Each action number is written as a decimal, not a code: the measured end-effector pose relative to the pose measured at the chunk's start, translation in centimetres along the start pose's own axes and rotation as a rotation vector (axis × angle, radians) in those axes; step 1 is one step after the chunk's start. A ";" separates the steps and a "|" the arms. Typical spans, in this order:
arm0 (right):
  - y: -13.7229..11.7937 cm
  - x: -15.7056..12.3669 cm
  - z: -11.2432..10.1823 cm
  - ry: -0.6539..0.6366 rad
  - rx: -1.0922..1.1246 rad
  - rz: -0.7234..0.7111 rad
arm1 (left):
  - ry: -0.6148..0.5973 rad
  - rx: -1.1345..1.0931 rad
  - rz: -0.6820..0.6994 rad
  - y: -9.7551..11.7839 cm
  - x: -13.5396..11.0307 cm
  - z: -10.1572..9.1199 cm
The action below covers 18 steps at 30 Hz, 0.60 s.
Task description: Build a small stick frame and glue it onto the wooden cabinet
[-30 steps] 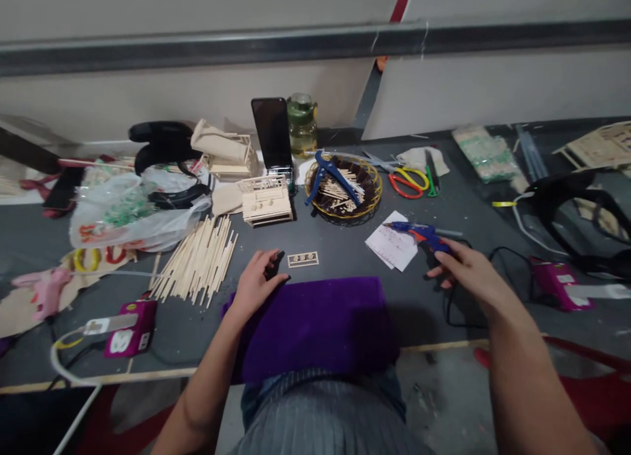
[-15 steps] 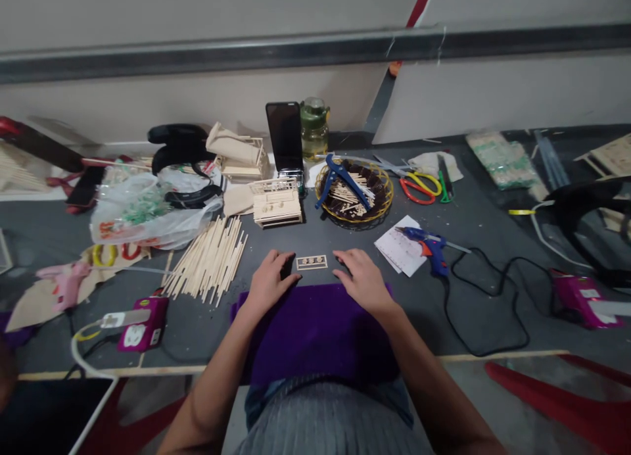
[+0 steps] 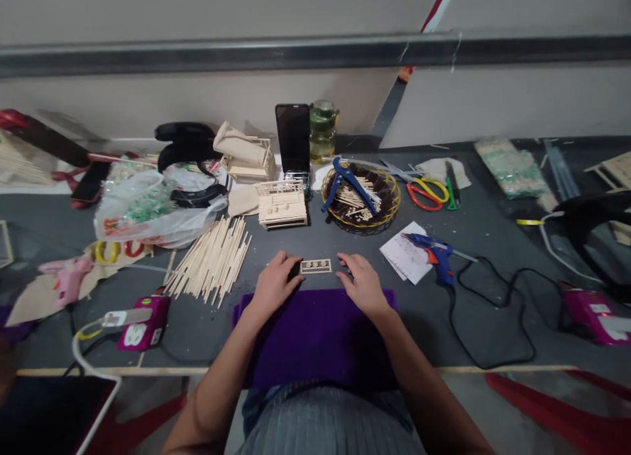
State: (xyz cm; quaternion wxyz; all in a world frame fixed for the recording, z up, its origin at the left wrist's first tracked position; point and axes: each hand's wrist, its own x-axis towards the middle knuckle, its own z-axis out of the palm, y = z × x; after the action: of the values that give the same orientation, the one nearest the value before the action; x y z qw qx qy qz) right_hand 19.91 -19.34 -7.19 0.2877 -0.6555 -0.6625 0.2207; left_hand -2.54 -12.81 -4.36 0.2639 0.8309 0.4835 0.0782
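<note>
Your left hand point(image 3: 276, 281) and right hand point(image 3: 363, 282), each spread fairly wide, flank a small rectangular pale-wood frame point(image 3: 316, 265) on the dark grey surface point(image 3: 340, 240).

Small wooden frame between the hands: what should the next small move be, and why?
Probably ease the right hand inward to the small wooden frame: a gap shows at its right end, while the left hand is close by its left end; contact there is unclear.
</note>
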 end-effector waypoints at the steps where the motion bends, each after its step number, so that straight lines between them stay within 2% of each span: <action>1: 0.0 0.0 0.0 0.001 0.005 0.004 | -0.006 0.007 0.002 0.1 0.0 0.0; 9: 0.1 -0.2 0.0 0.027 0.028 0.056 | -0.016 0.053 -0.016 0.6 0.1 -0.1; 18: -0.6 0.0 -0.1 0.002 -0.003 0.078 | -0.053 0.243 -0.008 1.7 0.4 -0.3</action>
State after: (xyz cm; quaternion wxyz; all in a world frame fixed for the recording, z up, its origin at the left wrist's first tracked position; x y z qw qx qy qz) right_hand 19.57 -19.38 -6.74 0.2787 -0.6814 -0.6364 0.2301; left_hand -1.16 -13.00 -3.24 0.1744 0.8566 0.4856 -0.0041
